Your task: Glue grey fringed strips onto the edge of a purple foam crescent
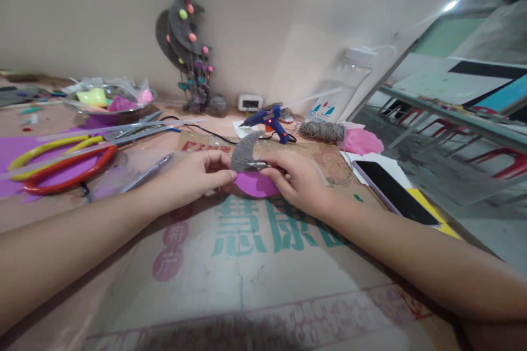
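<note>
Above the cardboard sheet, a small grey crescent [245, 154], which looks wrapped in yarn, lies over a purple rounded piece [257, 185]. My left hand [201, 175] pinches the crescent's lower left side between thumb and fingers. From the right, my right hand [298, 178] is closed around a thin pen-like stick [257, 164], whose end lies against the crescent; its thumb rests at the purple piece. The fingers' undersides are hidden, so whether the purple piece is attached cannot be seen. Behind them, a blue glue gun [269, 120] with a lit red light stands on the table.
Scissors with red and yellow handles [69, 175], a pen [148, 171] and a metal bowl [111, 112] are at left. Grey yarn [323, 131], a clear bottle [341, 85] and a phone [395, 193] are at right. A decorated moon hanging [191, 38] is against the wall.
</note>
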A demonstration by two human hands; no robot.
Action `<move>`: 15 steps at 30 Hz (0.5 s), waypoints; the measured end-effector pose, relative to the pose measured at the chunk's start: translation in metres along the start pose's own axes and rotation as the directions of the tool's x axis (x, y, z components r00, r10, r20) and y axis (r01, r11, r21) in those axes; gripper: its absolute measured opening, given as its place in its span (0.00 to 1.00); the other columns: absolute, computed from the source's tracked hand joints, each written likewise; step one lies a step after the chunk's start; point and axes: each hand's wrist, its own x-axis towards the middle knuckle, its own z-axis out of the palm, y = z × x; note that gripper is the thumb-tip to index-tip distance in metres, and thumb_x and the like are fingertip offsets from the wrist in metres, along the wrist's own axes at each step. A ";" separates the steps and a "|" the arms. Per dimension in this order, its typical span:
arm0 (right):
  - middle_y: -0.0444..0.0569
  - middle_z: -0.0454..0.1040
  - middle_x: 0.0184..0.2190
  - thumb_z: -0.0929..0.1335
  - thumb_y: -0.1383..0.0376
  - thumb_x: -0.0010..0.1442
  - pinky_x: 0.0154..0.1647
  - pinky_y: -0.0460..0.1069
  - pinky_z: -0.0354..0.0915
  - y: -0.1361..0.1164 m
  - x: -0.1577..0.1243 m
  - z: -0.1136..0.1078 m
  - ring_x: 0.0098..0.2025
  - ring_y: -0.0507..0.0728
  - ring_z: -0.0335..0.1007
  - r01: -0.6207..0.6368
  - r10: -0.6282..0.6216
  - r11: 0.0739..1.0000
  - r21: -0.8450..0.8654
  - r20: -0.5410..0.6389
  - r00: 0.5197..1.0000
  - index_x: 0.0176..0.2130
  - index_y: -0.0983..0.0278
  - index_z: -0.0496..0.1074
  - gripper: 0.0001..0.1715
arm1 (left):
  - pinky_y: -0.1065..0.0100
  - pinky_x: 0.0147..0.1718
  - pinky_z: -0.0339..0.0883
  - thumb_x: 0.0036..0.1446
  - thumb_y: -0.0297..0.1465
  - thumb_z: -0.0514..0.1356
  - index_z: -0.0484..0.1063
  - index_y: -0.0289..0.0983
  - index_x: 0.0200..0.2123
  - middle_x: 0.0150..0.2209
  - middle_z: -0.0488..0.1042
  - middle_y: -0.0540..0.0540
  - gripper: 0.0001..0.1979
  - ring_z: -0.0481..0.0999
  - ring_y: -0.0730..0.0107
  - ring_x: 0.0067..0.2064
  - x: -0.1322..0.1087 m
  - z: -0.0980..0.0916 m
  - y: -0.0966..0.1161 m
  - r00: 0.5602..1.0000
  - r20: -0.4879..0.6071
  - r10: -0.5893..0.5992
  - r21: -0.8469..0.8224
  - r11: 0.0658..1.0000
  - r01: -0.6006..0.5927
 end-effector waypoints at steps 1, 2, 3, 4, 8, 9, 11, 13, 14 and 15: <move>0.50 0.76 0.35 0.62 0.59 0.64 0.37 0.48 0.62 0.000 0.000 0.000 0.36 0.55 0.69 -0.015 0.016 0.999 0.028 -0.028 0.999 0.45 0.66 0.70 0.16 | 0.74 0.22 0.58 0.51 0.33 0.60 0.65 0.37 0.28 0.21 0.69 0.55 0.07 0.68 0.77 0.23 0.000 0.000 -0.001 1.000 -0.002 0.001 0.000 1.000 -0.001; 0.50 0.75 0.34 0.63 0.58 0.63 0.35 0.48 0.62 0.000 -0.001 0.000 0.34 0.54 0.69 -0.030 0.032 0.998 0.050 -0.049 0.998 0.45 0.66 0.70 0.16 | 0.74 0.22 0.58 0.51 0.33 0.60 0.65 0.37 0.28 0.22 0.69 0.55 0.07 0.68 0.77 0.23 0.001 -0.001 -0.001 1.000 -0.002 0.002 0.002 1.000 -0.002; 0.49 0.75 0.32 0.64 0.56 0.62 0.33 0.47 0.62 0.001 -0.001 0.000 0.32 0.54 0.68 -0.042 0.046 0.997 0.069 -0.063 0.997 0.44 0.66 0.70 0.18 | 0.74 0.22 0.58 0.51 0.34 0.60 0.65 0.37 0.28 0.22 0.69 0.55 0.07 0.68 0.77 0.23 0.001 -0.001 -0.002 1.000 -0.003 0.001 0.007 1.000 -0.001; 0.48 0.74 0.30 0.66 0.55 0.60 0.31 0.47 0.61 0.001 -0.002 0.000 0.30 0.53 0.67 -0.053 0.059 0.995 0.083 -0.063 0.996 0.43 0.66 0.71 0.19 | 0.74 0.22 0.57 0.51 0.34 0.60 0.65 0.37 0.29 0.22 0.69 0.55 0.07 0.68 0.77 0.23 0.001 -0.001 -0.002 1.000 -0.005 0.002 0.014 1.000 -0.002; 0.47 0.74 0.28 0.70 0.64 0.53 0.32 0.47 0.60 0.002 -0.002 0.001 0.29 0.53 0.67 -0.055 0.055 0.994 0.093 0.005 0.998 0.39 0.65 0.74 0.11 | 0.74 0.23 0.58 0.51 0.34 0.60 0.66 0.37 0.28 0.22 0.69 0.55 0.08 0.69 0.76 0.24 0.001 -0.001 -0.001 1.000 0.000 0.015 0.038 0.999 -0.015; 0.46 0.74 0.26 0.69 0.67 0.53 0.31 0.46 0.59 0.002 -0.002 0.001 0.29 0.52 0.66 -0.046 0.044 0.994 0.098 0.021 0.999 0.36 0.65 0.74 0.08 | 0.74 0.24 0.60 0.51 0.34 0.60 0.66 0.37 0.28 0.22 0.69 0.54 0.07 0.69 0.76 0.25 0.000 -0.001 -0.001 1.000 0.002 0.025 0.049 0.998 -0.026; 0.45 0.72 0.23 0.68 0.71 0.52 0.29 0.46 0.57 0.002 -0.002 0.002 0.26 0.51 0.65 -0.028 0.023 0.993 0.118 0.041 0.999 0.32 0.64 0.75 0.05 | 0.74 0.27 0.62 0.50 0.33 0.61 0.68 0.37 0.29 0.25 0.71 0.53 0.06 0.71 0.75 0.28 -0.001 -0.001 0.001 0.998 0.014 0.059 0.079 0.995 -0.060; 0.44 0.71 0.22 0.67 0.71 0.53 0.28 0.45 0.55 0.000 -0.002 0.002 0.25 0.50 0.63 -0.020 0.013 0.990 0.139 0.052 0.999 0.30 0.64 0.74 0.05 | 0.74 0.30 0.63 0.51 0.33 0.61 0.70 0.37 0.31 0.28 0.73 0.53 0.06 0.72 0.74 0.30 -0.002 -0.001 0.002 0.995 0.023 0.100 0.123 0.987 -0.102; 0.44 0.71 0.22 0.67 0.71 0.53 0.28 0.45 0.55 0.000 -0.002 0.002 0.25 0.50 0.63 -0.020 0.012 0.989 0.145 0.057 0.998 0.30 0.64 0.74 0.05 | 0.74 0.30 0.63 0.52 0.35 0.60 0.70 0.37 0.32 0.28 0.73 0.53 0.07 0.71 0.74 0.30 -0.002 -0.001 0.003 0.993 0.023 0.118 0.152 0.981 -0.120; 0.44 0.71 0.22 0.66 0.71 0.53 0.28 0.45 0.55 -0.001 -0.002 0.002 0.25 0.50 0.63 -0.023 0.014 0.989 0.148 0.064 0.998 0.30 0.64 0.74 0.06 | 0.74 0.29 0.62 0.53 0.37 0.59 0.71 0.37 0.32 0.27 0.72 0.53 0.09 0.71 0.74 0.29 -0.003 -0.001 0.003 0.991 0.020 0.130 0.188 0.973 -0.132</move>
